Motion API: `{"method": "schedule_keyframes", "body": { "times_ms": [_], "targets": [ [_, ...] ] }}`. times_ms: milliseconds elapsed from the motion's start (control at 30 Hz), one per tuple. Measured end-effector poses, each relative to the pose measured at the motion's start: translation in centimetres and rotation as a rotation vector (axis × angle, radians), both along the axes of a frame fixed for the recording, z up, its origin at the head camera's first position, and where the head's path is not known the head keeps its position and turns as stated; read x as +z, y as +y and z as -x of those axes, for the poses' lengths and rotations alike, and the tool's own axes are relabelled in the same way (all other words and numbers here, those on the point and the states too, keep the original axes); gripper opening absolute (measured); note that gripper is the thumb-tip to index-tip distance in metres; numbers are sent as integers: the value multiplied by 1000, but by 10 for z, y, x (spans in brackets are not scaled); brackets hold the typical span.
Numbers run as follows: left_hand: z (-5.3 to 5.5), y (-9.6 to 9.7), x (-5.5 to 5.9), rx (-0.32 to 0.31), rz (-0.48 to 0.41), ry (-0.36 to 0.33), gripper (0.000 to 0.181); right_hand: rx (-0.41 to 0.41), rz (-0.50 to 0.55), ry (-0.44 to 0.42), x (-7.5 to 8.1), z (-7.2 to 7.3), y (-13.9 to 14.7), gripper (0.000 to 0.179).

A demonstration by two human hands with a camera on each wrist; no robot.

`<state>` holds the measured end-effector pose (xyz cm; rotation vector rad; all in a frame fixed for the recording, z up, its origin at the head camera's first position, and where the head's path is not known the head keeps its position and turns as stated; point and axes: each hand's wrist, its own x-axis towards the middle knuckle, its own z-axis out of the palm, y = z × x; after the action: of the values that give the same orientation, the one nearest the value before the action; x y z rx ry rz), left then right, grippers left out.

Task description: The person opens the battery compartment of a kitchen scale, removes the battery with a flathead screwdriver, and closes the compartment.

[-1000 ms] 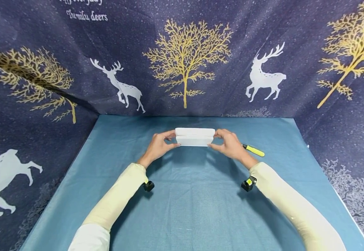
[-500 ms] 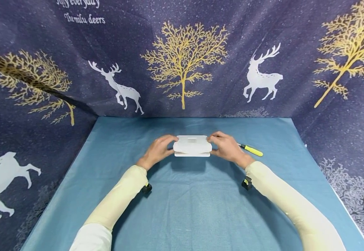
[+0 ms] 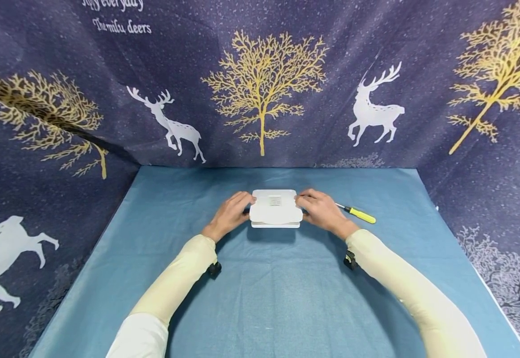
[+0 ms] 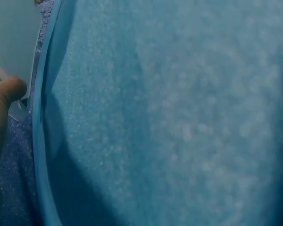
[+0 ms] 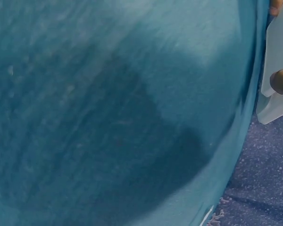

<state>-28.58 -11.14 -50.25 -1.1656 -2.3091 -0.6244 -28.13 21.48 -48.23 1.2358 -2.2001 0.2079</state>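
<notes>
Left hand (image 3: 230,213) and right hand (image 3: 324,210) both gripping white, rectangular, plastic-looking box (image 3: 275,214); grey printed label (image 3: 275,201) illegible. Navy fabric backdrop (image 3: 286,20) reads "The milu deers".

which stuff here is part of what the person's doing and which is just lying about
In the job:
white case, gripped by the left hand and right hand

Apparently just lying about:
yellow-handled screwdriver, on the blue cloth

We list: left sleeve (image 3: 173,282), pale cream, with white fabric (image 3: 141,335) higher up; right sleeve (image 3: 406,283), pale cream; left wrist camera (image 3: 214,269) and right wrist camera (image 3: 350,260), both small, black, boxy.
</notes>
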Motion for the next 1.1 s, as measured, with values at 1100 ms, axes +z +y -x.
{"method": "schedule_keyframes", "body": {
  "times_ms": [1100],
  "targets": [
    [3, 1, -1, 4, 80, -111, 30, -44, -158, 34, -10, -1, -2, 12]
  ]
}}
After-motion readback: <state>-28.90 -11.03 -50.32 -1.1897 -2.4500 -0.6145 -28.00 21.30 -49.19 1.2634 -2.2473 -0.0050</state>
